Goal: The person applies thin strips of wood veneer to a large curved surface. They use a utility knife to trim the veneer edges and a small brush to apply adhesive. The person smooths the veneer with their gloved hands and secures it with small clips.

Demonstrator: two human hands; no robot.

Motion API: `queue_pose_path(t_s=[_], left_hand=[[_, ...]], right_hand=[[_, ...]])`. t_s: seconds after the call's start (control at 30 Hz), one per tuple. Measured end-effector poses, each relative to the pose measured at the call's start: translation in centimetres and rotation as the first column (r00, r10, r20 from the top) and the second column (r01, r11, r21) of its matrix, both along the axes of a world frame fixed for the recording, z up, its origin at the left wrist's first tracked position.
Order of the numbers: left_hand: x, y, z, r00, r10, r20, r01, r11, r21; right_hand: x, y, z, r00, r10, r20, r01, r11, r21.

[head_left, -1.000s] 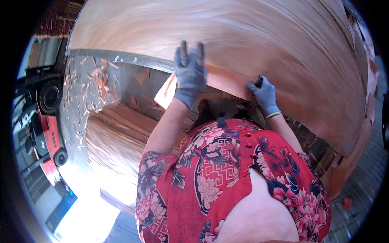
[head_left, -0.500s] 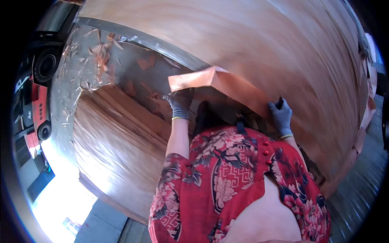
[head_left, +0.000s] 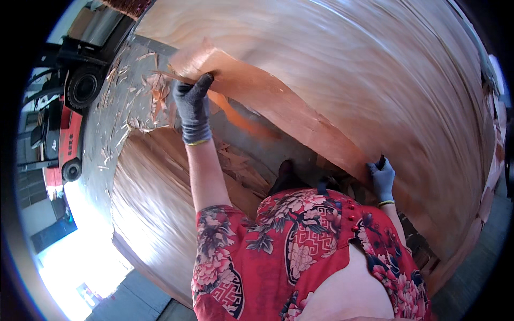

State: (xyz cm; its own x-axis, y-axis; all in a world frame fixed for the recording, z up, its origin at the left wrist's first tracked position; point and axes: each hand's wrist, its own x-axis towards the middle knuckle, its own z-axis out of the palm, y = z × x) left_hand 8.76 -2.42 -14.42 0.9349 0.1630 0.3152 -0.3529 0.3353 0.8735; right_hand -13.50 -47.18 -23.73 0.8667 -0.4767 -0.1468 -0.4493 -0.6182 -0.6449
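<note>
A long, thin strip of reddish-brown wood veneer [head_left: 289,104] stretches between my hands, folded over at its far left end. My left hand [head_left: 194,109], in a grey glove with a dark palm, is closed on that end, thumb pressed over it. Beside the strip's near right end, my right hand [head_left: 382,181], gloved too, has its fingers curled closed. A small, narrow dark tip pokes up from them; what it belongs to is hidden. Under the strip and to its right lies a large stack of pale brown veneer sheets [head_left: 385,96].
A lower veneer stack [head_left: 155,176] stands at my left. Torn scraps [head_left: 158,93] litter the grey floor [head_left: 110,117] beyond it. A red and black forklift [head_left: 69,128] is parked at the far left. My dark shoe [head_left: 287,170] shows between the stacks.
My left hand has moved up and left, drawing the strip's end out across the stack's edge. The right hand stays near the strip's other end. The view has shifted slightly.
</note>
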Motion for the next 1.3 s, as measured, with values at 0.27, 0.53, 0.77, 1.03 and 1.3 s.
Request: queue_pose_path(t_s=[0.27, 0.53, 0.77, 1.03, 1.3], left_hand=[[8.3, 1.1, -11.9, 0.918, -0.047, -0.395, 0.094, 0.990, 0.103], [7.5, -1.3, -13.9, 0.832, 0.474, -0.287, 0.010, 0.504, 0.863], [6.6, -1.1, -16.7, 0.839, 0.332, -0.431, -0.237, 0.936, 0.260], [6.1, -2.3, -16.2, 0.713, 0.491, -0.501, -0.299, 0.859, 0.416], [6.0, -1.2, -17.3, 0.755, 0.513, -0.409, -0.263, 0.808, 0.528]], right_hand=[[0.1, 0.1, 0.0, 0.999, -0.039, -0.002, 0.039, 0.998, -0.039], [-0.2, -0.3, 0.0, 0.997, -0.075, -0.001, 0.074, 0.994, -0.079], [-0.2, -0.4, 0.2, 0.997, -0.078, -0.008, 0.077, 0.996, -0.044], [0.9, 0.3, 1.7, 0.992, -0.109, -0.070, 0.103, 0.991, -0.080], [10.2, 13.2, 6.6, 0.965, 0.226, 0.132, -0.251, 0.942, 0.224]])
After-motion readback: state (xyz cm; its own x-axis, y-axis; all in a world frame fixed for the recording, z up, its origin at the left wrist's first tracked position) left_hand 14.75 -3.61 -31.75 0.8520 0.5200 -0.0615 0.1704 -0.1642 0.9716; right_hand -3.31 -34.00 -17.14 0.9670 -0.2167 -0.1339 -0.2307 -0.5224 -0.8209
